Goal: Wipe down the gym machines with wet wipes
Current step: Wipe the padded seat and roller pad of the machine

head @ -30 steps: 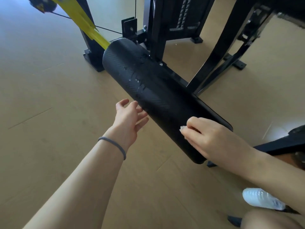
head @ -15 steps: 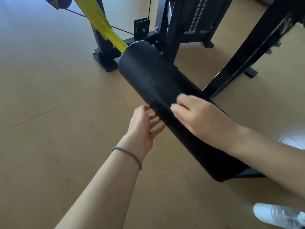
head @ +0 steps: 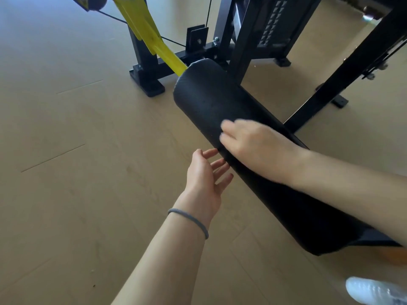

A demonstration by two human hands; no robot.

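Ideally the right hand (head: 253, 148), fingers flat on the roller pad (head: 211, 102) at frame centre, presses evenly toward its upper end while the left hand (head: 204, 175) stays relaxed beside it, wipe unseen.

A black, faintly textured roller pad (head: 220, 102) is seen under the right hand (head: 253, 146). A yellow lever arm (head: 149, 38) and black frame (head: 145, 69) are shown beyond it, a grey wristband (head: 189, 219) behind the left hand (head: 202, 177), above tan flooring (head: 66, 150).
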